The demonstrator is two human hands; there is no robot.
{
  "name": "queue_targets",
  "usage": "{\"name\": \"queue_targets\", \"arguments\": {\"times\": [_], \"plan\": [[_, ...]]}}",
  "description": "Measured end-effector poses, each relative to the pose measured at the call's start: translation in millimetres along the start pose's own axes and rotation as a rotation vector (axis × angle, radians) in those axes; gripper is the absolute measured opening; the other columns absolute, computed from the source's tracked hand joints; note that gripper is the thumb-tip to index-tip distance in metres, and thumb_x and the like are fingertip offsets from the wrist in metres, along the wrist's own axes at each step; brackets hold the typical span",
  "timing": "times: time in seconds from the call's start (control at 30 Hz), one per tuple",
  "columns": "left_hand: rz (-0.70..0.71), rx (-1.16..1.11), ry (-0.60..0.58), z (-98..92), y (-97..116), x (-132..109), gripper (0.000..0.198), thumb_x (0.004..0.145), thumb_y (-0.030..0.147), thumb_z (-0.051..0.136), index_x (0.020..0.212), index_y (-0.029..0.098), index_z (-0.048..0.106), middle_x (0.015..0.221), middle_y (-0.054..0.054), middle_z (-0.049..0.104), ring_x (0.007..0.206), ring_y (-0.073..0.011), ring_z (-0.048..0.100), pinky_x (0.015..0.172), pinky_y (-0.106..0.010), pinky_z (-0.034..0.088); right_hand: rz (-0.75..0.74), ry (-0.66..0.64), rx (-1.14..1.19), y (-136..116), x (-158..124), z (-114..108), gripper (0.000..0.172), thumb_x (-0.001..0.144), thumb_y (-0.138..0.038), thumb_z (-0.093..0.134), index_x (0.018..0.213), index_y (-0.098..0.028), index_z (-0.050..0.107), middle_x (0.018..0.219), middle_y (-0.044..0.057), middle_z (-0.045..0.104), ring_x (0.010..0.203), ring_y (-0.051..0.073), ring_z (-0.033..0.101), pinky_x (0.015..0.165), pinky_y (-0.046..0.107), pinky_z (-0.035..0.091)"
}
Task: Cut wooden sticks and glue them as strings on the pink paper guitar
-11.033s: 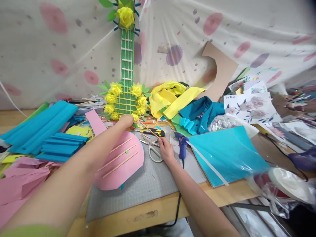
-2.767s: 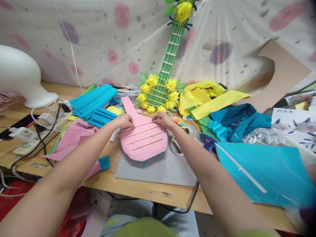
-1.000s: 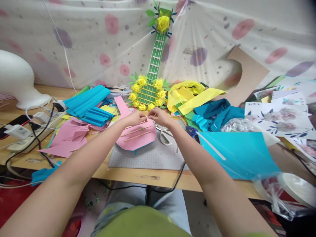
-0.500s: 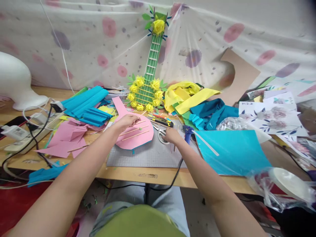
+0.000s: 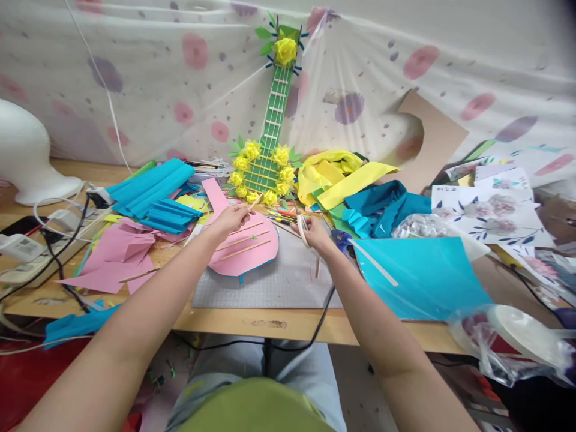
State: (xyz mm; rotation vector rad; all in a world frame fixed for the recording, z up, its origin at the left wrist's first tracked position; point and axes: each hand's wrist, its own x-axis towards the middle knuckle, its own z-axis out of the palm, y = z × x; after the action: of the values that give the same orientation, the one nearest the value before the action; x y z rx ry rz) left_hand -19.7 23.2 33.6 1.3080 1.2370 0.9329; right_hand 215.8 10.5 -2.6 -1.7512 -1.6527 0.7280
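Note:
Over the upper part of a pink guitar-shaped cutout (image 5: 245, 264), my left hand (image 5: 234, 218) is closed in a pinch on a thin wooden stick (image 5: 255, 202). Several similar sticks lie across the pink body, with a small green bit among them. My right hand (image 5: 316, 233) has its fingers closed round the white handles of a pair of scissors (image 5: 303, 231), raised above the grey cutting mat (image 5: 288, 282). The blades point away from me and are hard to make out. Pens and a cutter lie just beyond, between the two hands.
A green paper guitar with yellow flowers (image 5: 270, 129) leans at the back. Blue crepe paper (image 5: 153, 186) and pink paper (image 5: 112, 255) lie left, near a power strip (image 5: 58, 246). A blue glue gun (image 5: 342, 239) and blue sheet (image 5: 418, 276) are right. A black cable hangs over the front edge.
My right hand has lifted the scissors off the mat, tilting them up. The left hand still pinches the stick and has shifted only slightly.

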Motion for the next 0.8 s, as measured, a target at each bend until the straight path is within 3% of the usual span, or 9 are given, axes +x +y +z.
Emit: {"name": "queue_targets", "arguments": {"times": [0.13,0.3,0.63,0.8], "plan": [[0.035,0.033,0.056,8.7,4.5,-2.7,0.016,0.071,0.024,0.045,0.072,0.012,0.055,0.048,0.006,0.036,0.038,-0.0031,0.024,0.036,-0.017,0.015,-0.13,-0.132,0.129,-21.5,-2.9,11.8,0.049,0.065,-0.05,0.058,0.097,-0.016,0.043,0.087,0.003,0.056,0.074,0.013,0.052,0.063,0.023,0.04],[0.088,0.088,0.099,16.8,10.8,-6.4,0.017,0.071,0.024,0.044,0.069,0.013,0.056,0.047,0.006,0.038,0.041,-0.0044,0.027,0.039,-0.018,0.02,-0.274,-0.325,0.057,-36.4,-3.9,22.0,0.044,0.069,-0.052,0.054,0.092,-0.016,0.048,0.088,0.004,0.055,0.076,0.013,0.05,0.069,0.025,0.04],[0.179,0.255,0.136,17.3,11.8,-5.6,0.017,0.069,0.021,0.043,0.057,0.015,0.052,0.049,0.005,0.042,0.045,-0.0063,0.034,0.045,-0.02,0.027,-0.363,-0.393,-0.097,-52.6,-2.1,19.6,0.044,0.07,-0.056,0.05,0.087,-0.016,0.05,0.083,0.002,0.055,0.07,0.013,0.049,0.063,0.024,0.037],[0.203,0.334,0.146,20.6,14.4,-2.8,0.015,0.068,0.019,0.043,0.058,0.014,0.053,0.051,0.004,0.045,0.047,-0.0075,0.037,0.046,-0.021,0.027,-0.347,-0.426,-0.079,-51.4,2.9,18.7,0.049,0.063,-0.054,0.059,0.092,-0.015,0.049,0.086,0.004,0.056,0.072,0.014,0.05,0.064,0.025,0.038]]}}
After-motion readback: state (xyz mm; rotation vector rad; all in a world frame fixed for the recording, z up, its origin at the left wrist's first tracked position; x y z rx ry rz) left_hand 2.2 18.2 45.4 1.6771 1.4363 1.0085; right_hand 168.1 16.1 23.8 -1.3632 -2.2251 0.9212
